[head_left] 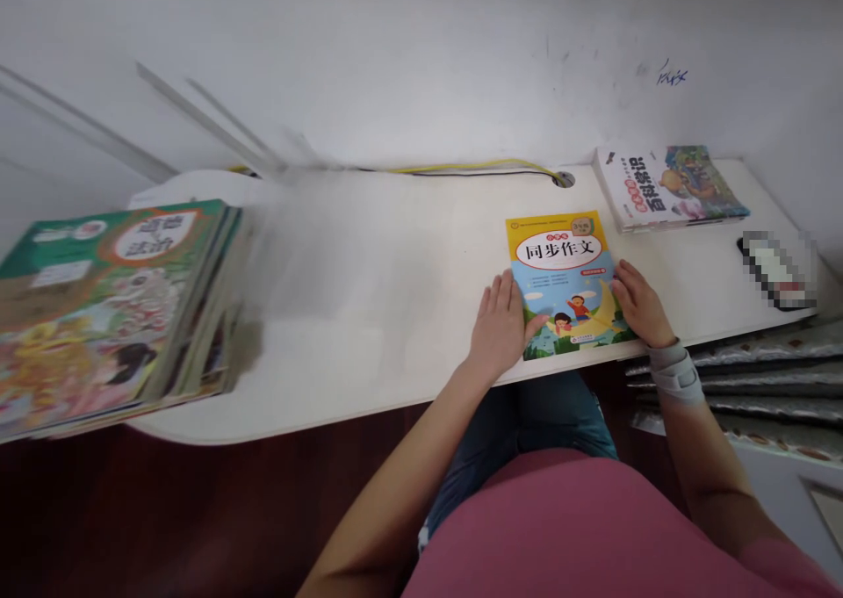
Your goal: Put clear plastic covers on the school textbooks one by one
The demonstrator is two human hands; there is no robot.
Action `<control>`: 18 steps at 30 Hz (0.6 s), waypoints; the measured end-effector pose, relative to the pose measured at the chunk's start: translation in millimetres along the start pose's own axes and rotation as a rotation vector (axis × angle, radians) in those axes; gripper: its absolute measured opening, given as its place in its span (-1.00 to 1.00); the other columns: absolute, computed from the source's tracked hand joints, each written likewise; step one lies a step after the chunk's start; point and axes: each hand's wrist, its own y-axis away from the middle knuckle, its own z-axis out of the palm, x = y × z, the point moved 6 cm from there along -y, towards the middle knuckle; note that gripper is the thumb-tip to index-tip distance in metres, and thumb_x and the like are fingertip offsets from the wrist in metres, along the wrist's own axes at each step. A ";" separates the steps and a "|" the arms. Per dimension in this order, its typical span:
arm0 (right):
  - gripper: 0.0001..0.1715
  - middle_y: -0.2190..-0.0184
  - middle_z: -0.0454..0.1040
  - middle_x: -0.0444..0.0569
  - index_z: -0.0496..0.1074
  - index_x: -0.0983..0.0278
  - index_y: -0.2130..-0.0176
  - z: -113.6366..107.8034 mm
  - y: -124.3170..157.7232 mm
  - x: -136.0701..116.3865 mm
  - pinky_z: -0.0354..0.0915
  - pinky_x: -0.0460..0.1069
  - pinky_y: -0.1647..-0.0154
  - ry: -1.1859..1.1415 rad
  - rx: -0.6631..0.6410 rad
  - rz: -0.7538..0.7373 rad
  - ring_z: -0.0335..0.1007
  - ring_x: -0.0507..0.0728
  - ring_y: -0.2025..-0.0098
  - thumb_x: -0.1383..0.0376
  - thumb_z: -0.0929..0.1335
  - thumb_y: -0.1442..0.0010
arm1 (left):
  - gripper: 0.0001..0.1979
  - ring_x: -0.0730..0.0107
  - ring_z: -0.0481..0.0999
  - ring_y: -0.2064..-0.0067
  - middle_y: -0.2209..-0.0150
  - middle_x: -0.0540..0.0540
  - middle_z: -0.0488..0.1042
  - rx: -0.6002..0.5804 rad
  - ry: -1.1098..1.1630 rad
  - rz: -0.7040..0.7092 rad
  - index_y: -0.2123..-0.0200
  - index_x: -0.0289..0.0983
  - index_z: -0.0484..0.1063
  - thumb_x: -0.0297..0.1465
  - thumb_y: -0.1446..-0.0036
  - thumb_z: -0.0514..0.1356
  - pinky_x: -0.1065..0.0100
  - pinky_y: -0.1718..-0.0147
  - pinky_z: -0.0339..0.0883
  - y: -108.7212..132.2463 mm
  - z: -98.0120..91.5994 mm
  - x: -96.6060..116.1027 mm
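Observation:
A yellow and blue exercise book (566, 273) with cartoon children on its cover lies on the white table near the front edge. My left hand (499, 326) rests along its left side, fingers stretched out and thumb over the cover. Against the right edge of the same book is my right hand (642, 304), its fingers apart and lightly bent, with a grey band (677, 374) on the wrist. Whether more books lie under this one cannot be made out.
A tall pile of books (98, 299) stands at the left of the table (342, 317). Another book stack (668, 185) sits at the back right, with a blurred-out phone (777, 269) in front. Cables (461, 169) run along the wall into a hole. Silvery padded sheets (757, 378) are at the lower right.

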 end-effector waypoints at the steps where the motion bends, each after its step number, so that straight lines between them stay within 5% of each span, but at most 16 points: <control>1: -0.29 -0.20 0.33 0.21 0.37 0.29 -0.13 0.0 -0.2 -0.9 0.16 0.27 -0.27 -0.005 -0.012 0.003 0.22 0.27 -0.26 -0.11 0.10 -0.30 | -0.23 -0.13 0.00 -0.36 -0.33 -0.54 0.01 0.006 -0.001 0.004 -0.26 -0.58 0.09 0.00 -0.29 -0.16 -0.08 -0.27 -0.01 0.7 -0.5 -1.0; 18: -0.27 -0.16 0.36 0.23 0.42 0.30 -0.03 -2.0 -1.6 -5.7 0.16 0.26 -0.27 0.040 0.019 0.014 0.20 0.26 -0.27 -0.12 0.04 -0.31 | -0.22 -0.12 0.04 -0.36 -0.31 -0.52 0.07 0.026 -0.010 0.005 -0.26 -0.55 0.12 0.02 -0.28 -0.15 -0.09 -0.26 0.01 0.3 -1.7 -0.8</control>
